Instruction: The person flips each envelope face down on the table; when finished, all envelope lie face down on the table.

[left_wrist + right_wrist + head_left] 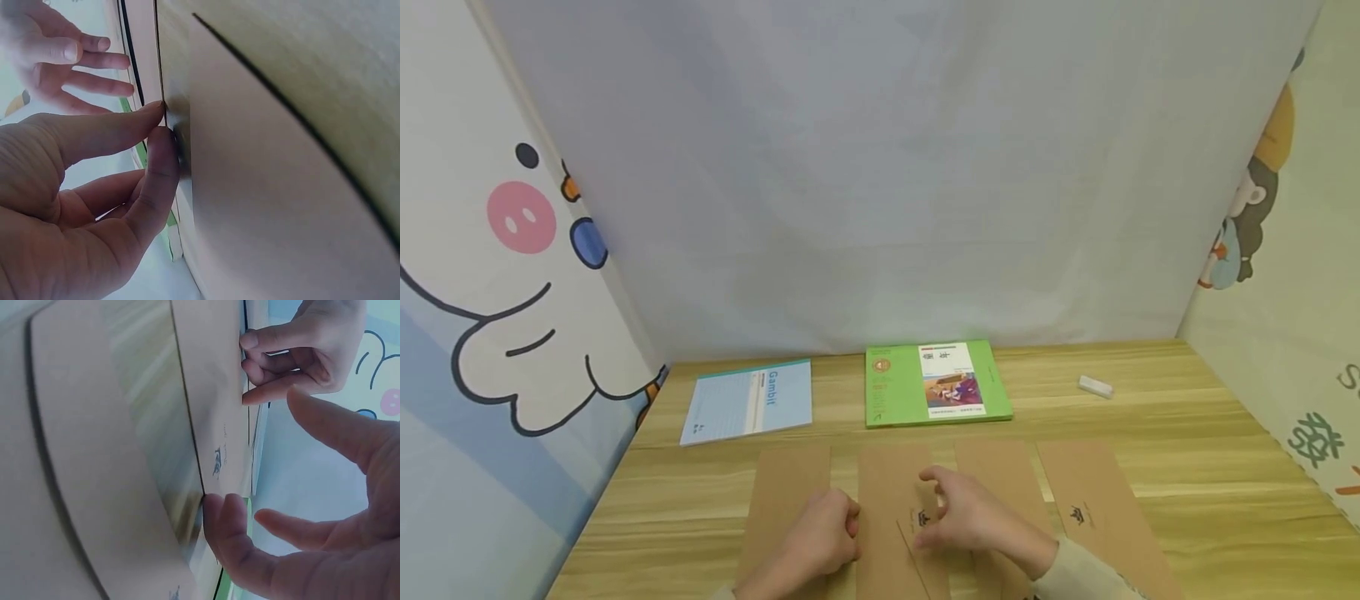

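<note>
Several thin brown kraft-cover notebooks lie side by side on the table. My left hand [820,533] is at the left edge of the second notebook [883,479]. In the left wrist view, its thumb and index finger [161,156] pinch that thin edge. Over the same notebook's right side is my right hand [973,518], thumb and fingers apart in a loose curve. In the right wrist view, its lower fingertips [215,506] are right at the notebook's edge, with the thumb raised away. A dark crown print [923,517] shows between the hands.
Left of the hands lies the first brown notebook [793,479]; the third [1000,475] and fourth [1093,487] are to the right. Further back are a blue notebook [752,402], a green book [895,392] and a white eraser [1096,387]. A pale curtain [887,183] hangs behind.
</note>
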A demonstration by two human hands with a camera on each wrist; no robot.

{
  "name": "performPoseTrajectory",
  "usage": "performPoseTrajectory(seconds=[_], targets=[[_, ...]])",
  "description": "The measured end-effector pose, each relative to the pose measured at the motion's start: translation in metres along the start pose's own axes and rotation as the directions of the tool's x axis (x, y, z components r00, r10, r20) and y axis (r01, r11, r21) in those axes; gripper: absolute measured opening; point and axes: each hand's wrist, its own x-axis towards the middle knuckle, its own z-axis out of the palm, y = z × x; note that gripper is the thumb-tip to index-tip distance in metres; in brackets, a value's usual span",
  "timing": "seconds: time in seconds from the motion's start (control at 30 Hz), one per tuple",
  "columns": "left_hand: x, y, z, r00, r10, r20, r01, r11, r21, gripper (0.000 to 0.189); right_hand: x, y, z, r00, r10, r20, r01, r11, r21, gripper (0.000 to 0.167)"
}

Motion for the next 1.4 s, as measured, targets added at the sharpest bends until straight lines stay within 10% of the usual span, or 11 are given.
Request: performPoseTrajectory(seconds=[0.6,1.4], targets=[[0.001,0.006,-0.002,0.999,-0.036,0.006,0.036,0.999,-0.022,0.038,0.01,-0.003,0.004,0.976,0.194,-0.099,-0.183,0.976,0.116,0.081],[0.002,0.007,0.002,0.997,-0.074,0.01,0.074,0.997,-0.032,0.033,0.01,-0.004,0.003,0.977,0.197,-0.083,-0.178,0.964,0.195,0.081]])
